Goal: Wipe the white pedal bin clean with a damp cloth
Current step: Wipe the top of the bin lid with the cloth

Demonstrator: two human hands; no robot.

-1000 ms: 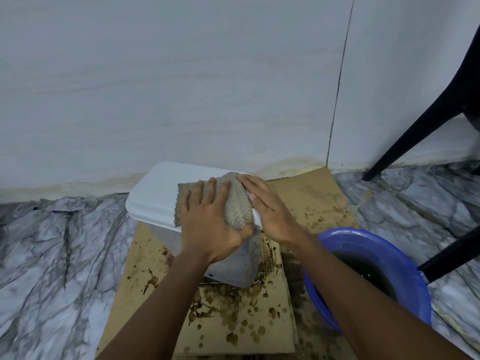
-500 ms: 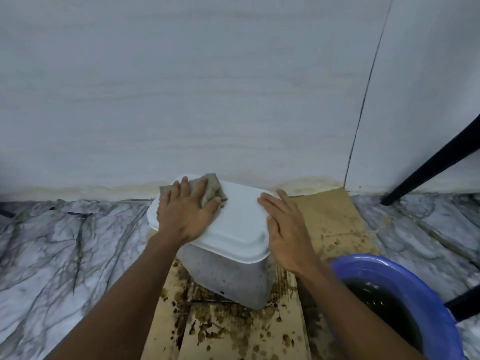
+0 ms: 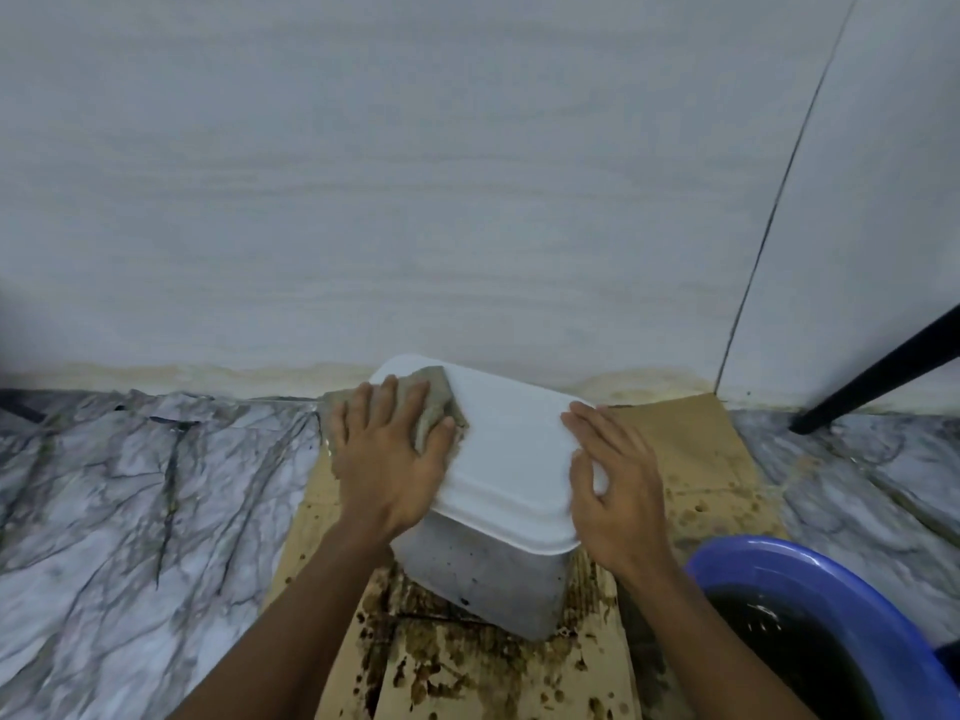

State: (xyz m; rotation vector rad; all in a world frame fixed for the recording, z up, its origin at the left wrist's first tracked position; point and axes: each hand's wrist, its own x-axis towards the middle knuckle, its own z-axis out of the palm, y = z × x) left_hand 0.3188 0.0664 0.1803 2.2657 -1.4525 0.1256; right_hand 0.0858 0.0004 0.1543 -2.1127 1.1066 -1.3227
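Pale wall panels meet a grey-veined marble floor, and against their foot lies a sheet of brown cardboard blotched with dark wet stains. On that cardboard, close to the wall, stands the white pedal bin, its grubby body showing below a shut white lid. At the lid's far left corner the left hand lies flat with fingers spread, pressing a grey-brown cloth down; part of the cloth hangs over the edge. Along the lid's right edge rests the right hand, fingers straight, grasping nothing. Just right of the cardboard sits a blue basin of dark water. A black chair leg slants in at far right.
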